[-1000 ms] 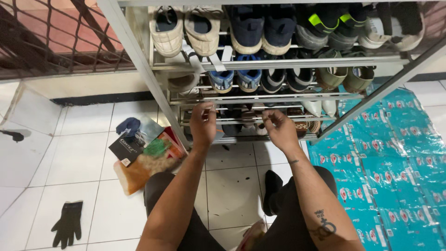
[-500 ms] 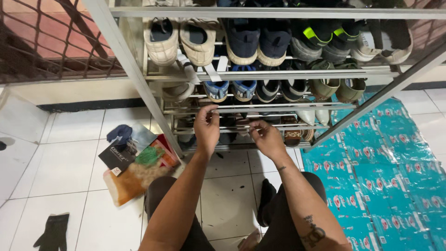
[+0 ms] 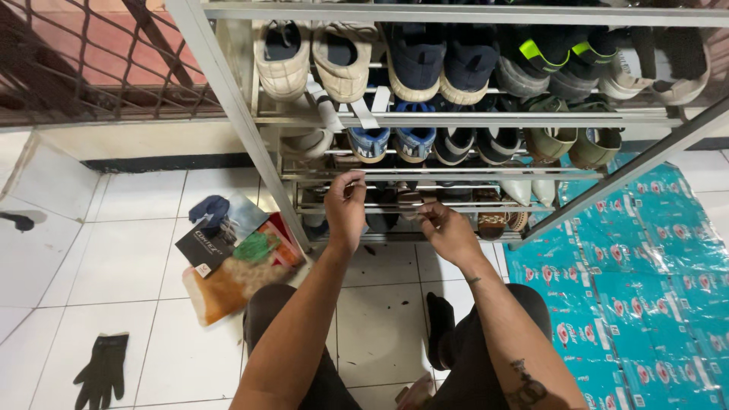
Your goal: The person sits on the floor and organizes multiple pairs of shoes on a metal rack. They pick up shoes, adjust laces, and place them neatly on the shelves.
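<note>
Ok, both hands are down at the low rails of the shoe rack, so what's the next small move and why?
Probably pinch and draw out the small thing at the right hand, steadying with the left hand. The left fingers curl over a lower rail of the shoe rack, the right fingertips meet just below it, near the brown sandals. What they pinch is too small to tell.

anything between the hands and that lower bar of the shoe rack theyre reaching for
Nothing visible. The left hand is already at the lower rail of the shoe rack, fingers curled by it, and the right hand sits just in front of the rails, with no shoe or other item between.
</note>
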